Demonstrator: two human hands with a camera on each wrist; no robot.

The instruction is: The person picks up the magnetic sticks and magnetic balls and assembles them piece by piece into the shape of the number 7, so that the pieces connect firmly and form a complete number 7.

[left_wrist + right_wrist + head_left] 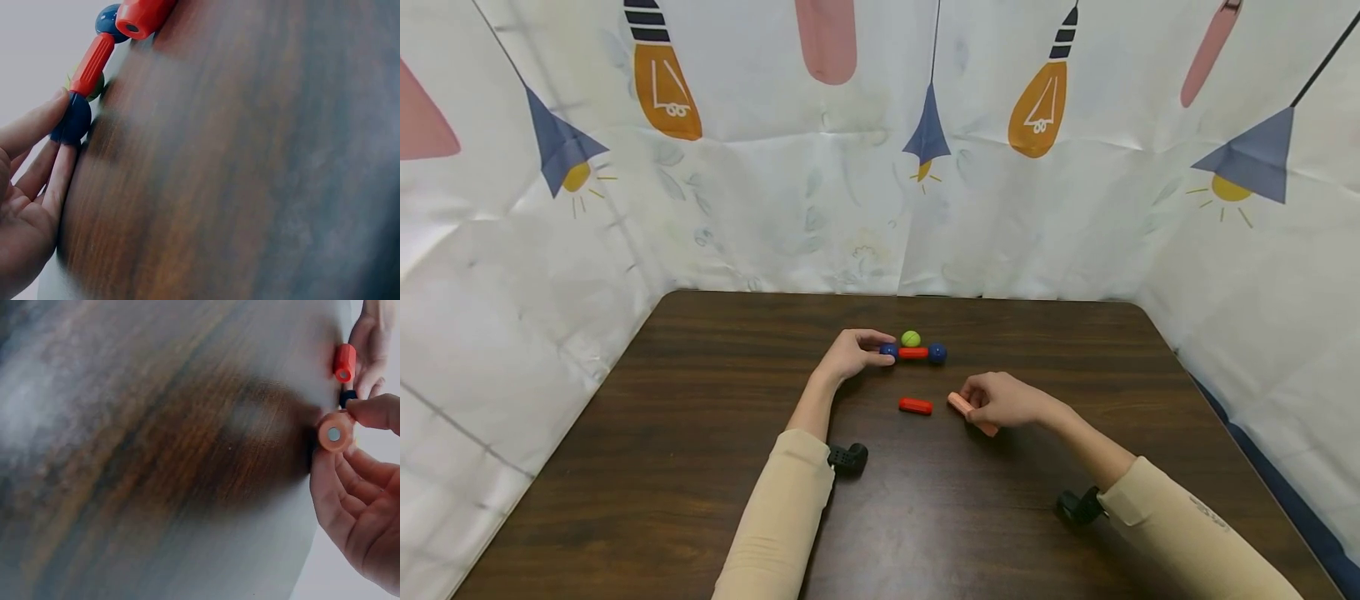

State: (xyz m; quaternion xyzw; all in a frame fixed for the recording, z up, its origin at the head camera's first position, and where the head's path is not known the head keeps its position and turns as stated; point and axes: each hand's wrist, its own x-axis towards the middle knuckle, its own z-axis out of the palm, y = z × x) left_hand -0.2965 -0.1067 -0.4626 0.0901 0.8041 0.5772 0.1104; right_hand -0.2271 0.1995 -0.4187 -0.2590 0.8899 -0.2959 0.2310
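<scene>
My left hand (850, 354) pinches a blue ball (74, 122) between thumb and fingers. That ball sits at the left end of a red magnetic rod (913, 353), and a second blue ball (937, 353) joins the rod's right end. Just behind the rod is a yellow-green ball (911, 338). An orange-pink magnetic rod (335, 432), with a round metal disc in its end, is held by my right hand (1003, 400) between thumb and fingers, close over the table. Between the hands, nearer to me, lies a loose red rod (915, 406).
All of this is on a dark wood-grain table (700, 500) with rounded far corners. A white curtain (760, 217) printed with lamps and bulbs hangs behind and along both sides. Small black wrist cameras (848, 459) protrude at both sleeves.
</scene>
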